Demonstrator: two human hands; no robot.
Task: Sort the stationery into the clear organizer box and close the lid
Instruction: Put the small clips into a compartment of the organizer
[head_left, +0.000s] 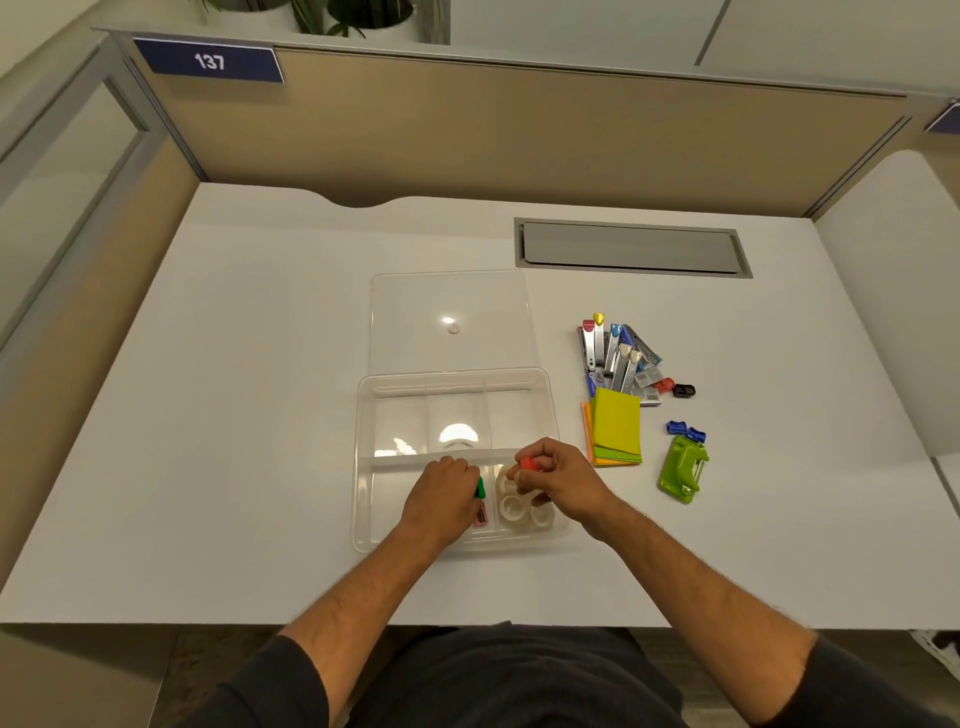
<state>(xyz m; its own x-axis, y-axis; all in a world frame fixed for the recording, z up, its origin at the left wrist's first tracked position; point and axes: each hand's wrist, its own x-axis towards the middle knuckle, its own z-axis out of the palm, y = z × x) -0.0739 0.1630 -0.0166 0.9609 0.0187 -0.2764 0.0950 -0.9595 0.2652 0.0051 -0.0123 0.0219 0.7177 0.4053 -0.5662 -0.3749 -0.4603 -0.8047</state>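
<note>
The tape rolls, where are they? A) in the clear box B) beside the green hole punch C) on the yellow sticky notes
A: the white tape rolls sit in the near right compartment of the clear box, just under the right hand.

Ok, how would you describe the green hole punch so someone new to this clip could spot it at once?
Start at the clear organizer box in the middle of the white desk, then look right, past the stack of sticky notes. The green hole punch lies nearest the desk's front edge, just below two small blue sharpeners. It is the only bulky lime-green plastic tool there; the sticky notes are flat paper.
</note>
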